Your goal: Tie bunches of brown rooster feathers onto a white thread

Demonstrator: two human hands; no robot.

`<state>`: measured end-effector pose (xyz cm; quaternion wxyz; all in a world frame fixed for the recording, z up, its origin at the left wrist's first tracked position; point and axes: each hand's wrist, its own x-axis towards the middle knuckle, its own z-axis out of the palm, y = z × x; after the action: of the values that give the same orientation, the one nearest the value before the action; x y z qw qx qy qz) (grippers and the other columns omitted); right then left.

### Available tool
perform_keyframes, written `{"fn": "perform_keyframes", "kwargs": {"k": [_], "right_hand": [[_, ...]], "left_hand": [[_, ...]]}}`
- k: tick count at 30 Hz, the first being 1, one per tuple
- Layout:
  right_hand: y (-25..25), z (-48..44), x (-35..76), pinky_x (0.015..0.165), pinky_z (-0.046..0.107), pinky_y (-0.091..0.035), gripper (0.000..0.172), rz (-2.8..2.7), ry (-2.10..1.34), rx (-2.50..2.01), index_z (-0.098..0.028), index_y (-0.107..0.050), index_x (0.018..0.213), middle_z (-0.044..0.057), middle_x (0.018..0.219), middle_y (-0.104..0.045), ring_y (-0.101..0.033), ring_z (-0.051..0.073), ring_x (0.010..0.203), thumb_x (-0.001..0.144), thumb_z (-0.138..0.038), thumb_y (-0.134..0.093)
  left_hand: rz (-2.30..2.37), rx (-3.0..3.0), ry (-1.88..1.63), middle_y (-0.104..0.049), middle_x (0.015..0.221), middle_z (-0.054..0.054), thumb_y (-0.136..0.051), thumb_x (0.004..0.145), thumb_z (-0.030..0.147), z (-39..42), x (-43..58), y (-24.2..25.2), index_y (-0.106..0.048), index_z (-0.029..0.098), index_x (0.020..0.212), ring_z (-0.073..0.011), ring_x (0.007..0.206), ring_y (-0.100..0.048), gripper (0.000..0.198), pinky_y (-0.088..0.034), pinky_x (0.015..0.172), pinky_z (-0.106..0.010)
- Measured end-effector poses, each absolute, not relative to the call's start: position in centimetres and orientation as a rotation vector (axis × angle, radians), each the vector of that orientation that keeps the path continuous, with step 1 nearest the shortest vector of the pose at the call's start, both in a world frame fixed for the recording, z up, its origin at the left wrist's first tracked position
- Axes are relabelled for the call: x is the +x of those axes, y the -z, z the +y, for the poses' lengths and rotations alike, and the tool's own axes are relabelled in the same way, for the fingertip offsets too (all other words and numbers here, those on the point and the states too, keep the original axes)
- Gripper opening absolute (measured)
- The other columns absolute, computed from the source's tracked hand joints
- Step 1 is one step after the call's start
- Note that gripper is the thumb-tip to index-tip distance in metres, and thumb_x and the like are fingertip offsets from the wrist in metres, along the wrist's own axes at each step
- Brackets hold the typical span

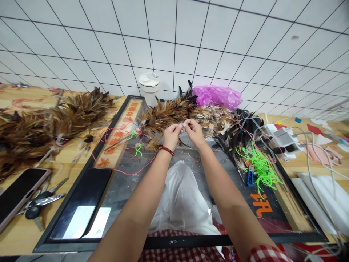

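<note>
My left hand [171, 137], with a dark red bead bracelet [167, 150] at the wrist, meets my right hand [194, 133] above the middle of the glass-topped board. Both have thumb and fingertips pinched together, and whatever lies between them is too small to name. Just behind them lie bundles of brown feathers [167, 115] and pale feathers [211, 118]. Black feathers [230, 140] are off to the right. Red cord [130, 173] loops left of my left hand, with short green ties [138, 149] beside it.
Bright green strips [261, 167] and blue-handled snips [250, 177] lie at right, near white chargers [285, 140] with cables. A black phone [84, 200], keys [40, 203] and more feather bundles [79, 109] sit left. A white cup [149, 90] and purple bag [216, 96] stand by the tiled wall.
</note>
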<state>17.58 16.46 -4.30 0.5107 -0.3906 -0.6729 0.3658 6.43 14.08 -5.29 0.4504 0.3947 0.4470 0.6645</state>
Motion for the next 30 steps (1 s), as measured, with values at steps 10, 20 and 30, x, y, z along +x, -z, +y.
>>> {"fn": "perform_keyframes", "kwargs": {"k": [10,20,30], "right_hand": [[3.85,15.97,17.59,0.067,0.026,-0.043,0.027,-1.569,-0.983,-0.934,-0.019,-0.061,0.081,0.003,0.082,-0.058,-0.051,0.012,0.069,0.075,-0.045,-0.063],[4.41,16.46,17.75,0.07,0.025,-0.041,0.02,-1.601,-0.924,-0.916,-0.018,-0.056,0.075,0.001,0.075,-0.053,-0.048,0.013,0.072,0.08,-0.037,-0.058],[3.59,16.29,18.36,0.086,0.034,-0.044,0.024,-1.682,-0.917,-0.83,-0.024,-0.071,0.085,0.005,0.09,-0.062,-0.056,0.018,0.09,0.078,-0.045,-0.061]], "left_hand": [[1.085,0.881,-1.688,-0.057,0.053,0.001,-0.07,0.067,0.035,14.09,6.34,5.1,-0.065,0.015,0.063,-0.008,0.052,-0.048,0.021,-0.04,0.058,-0.022],[1.116,1.014,-1.627,-0.056,0.053,0.001,-0.067,0.07,0.035,14.13,6.3,5.57,-0.065,0.015,0.062,-0.0085,0.052,-0.046,0.022,-0.038,0.057,-0.022],[1.048,1.038,-1.596,-0.052,0.05,0.002,-0.069,0.068,0.038,14.14,6.15,5.54,-0.063,0.015,0.057,-0.0101,0.055,-0.048,0.026,-0.039,0.061,-0.024]]}}
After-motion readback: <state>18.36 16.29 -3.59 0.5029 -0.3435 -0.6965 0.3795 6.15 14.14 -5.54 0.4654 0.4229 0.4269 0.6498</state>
